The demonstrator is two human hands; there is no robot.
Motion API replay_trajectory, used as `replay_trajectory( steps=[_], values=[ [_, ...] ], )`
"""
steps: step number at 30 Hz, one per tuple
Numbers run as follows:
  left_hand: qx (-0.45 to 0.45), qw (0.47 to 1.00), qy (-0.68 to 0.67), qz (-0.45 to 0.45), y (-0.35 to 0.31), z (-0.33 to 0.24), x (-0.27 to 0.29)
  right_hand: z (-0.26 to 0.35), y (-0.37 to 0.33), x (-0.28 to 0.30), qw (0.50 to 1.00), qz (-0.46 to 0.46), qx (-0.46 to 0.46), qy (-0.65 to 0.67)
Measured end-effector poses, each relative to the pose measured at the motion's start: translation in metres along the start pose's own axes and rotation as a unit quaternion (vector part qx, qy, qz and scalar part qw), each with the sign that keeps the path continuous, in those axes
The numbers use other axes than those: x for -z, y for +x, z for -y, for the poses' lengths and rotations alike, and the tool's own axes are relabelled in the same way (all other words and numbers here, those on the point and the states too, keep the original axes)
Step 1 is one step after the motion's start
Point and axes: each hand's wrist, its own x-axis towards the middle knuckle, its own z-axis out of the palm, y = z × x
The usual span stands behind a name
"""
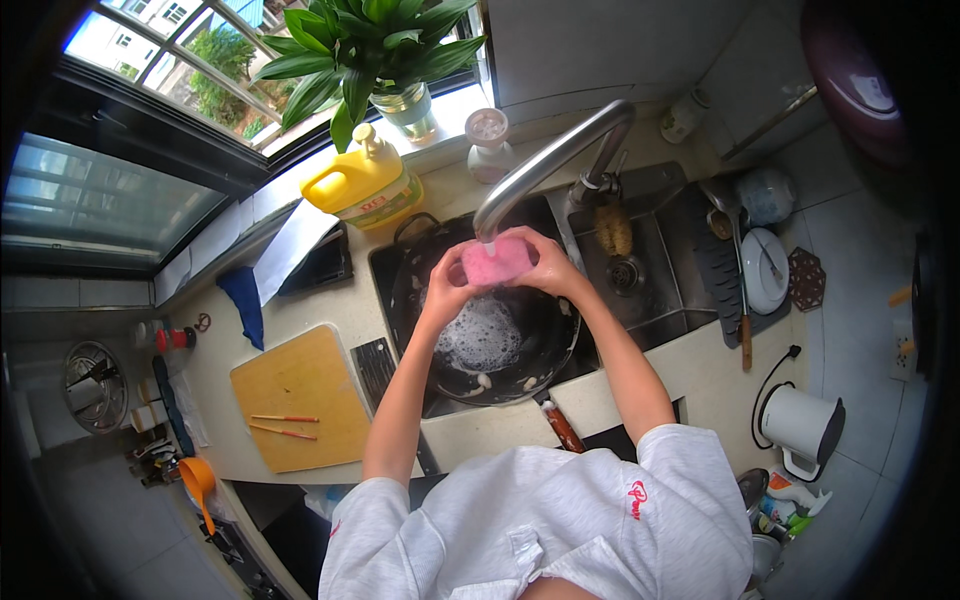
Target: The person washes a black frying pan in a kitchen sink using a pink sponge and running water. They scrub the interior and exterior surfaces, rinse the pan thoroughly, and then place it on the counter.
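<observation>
A pink sponge (497,263) is held between both my hands, directly beneath the mouth of the curved metal faucet (540,168). My left hand (446,286) grips its left end, and the fingers of my right hand (547,266) close on its right end. Below them a dark wok (545,352) sits in the left sink basin, its brown handle (564,428) pointing toward me. White suds (482,335) float in the wok, and a few pale bits cling near its rim. Whether water is running from the faucet is hard to make out.
A yellow detergent jug (362,190) and a potted plant (405,110) stand behind the sink. Left lies a wooden cutting board (300,400) with chopsticks (284,425). The right basin (660,290) holds a brush (613,232); a white kettle (797,425) stands farther right.
</observation>
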Motion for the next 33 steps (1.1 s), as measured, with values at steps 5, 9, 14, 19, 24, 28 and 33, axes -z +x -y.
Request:
replay_trajectory(
  steps=[5,9,14,19,24,28,33],
  values=[
    [0.037,0.998,0.039,-0.016,0.002,0.003,0.004,0.006,0.000,-0.002,0.998,-0.014,-0.053,0.022],
    [0.015,0.998,0.059,-0.023,0.003,0.017,0.008,0.004,0.000,-0.005,0.998,-0.044,-0.027,-0.025],
    [0.033,0.999,0.035,-0.016,0.002,0.028,0.012,-0.013,0.001,-0.008,0.996,-0.043,-0.071,-0.011],
    [0.022,0.998,0.052,-0.023,0.005,0.014,0.006,-0.021,0.004,-0.010,0.997,-0.028,-0.065,0.031],
    [0.031,0.999,-0.004,-0.018,0.005,0.007,0.001,-0.013,0.006,-0.012,0.992,-0.007,-0.049,0.114],
    [0.031,0.999,0.035,-0.013,0.005,0.010,0.002,-0.007,0.006,-0.012,0.995,-0.003,-0.032,0.090],
    [0.027,0.998,0.060,-0.003,0.005,0.010,0.002,-0.004,0.005,-0.013,0.998,-0.001,-0.046,0.054]
  ],
)
